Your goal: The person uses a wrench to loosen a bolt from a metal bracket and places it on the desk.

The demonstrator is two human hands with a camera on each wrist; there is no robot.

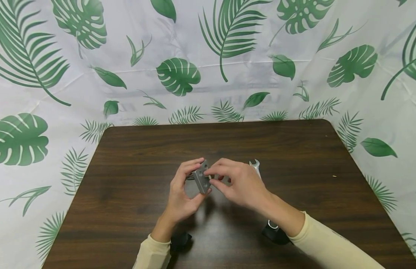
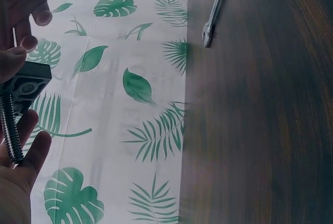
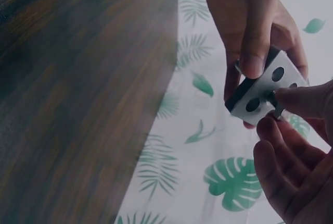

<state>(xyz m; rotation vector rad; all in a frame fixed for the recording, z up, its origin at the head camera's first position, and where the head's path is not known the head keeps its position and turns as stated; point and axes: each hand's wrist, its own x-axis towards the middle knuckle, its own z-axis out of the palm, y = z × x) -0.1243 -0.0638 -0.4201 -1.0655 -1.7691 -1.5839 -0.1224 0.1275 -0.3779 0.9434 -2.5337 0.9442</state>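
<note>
My left hand [image 1: 184,186] holds a grey metal block [image 1: 201,178] tilted above the table, fingers at its top edge and thumb at the bottom. Round holes show on the block's face in the right wrist view. A threaded bolt [image 2: 10,130] sticks out from the block's other side, between the left hand's fingers in the left wrist view. With thumb and fingertips my right hand [image 1: 239,181] pinches a small metal piece [image 3: 279,110] at the middle of the holed face. Those fingertips partly hide the piece, and I cannot tell its exact kind.
A silver wrench [image 1: 256,167] lies on the dark wooden table [image 1: 144,157], partly hidden beneath the right forearm. Black objects show beside the left wrist [image 1: 180,241] and under the right forearm. A white leaf-patterned sheet [image 1: 194,45] hangs behind and beside the table.
</note>
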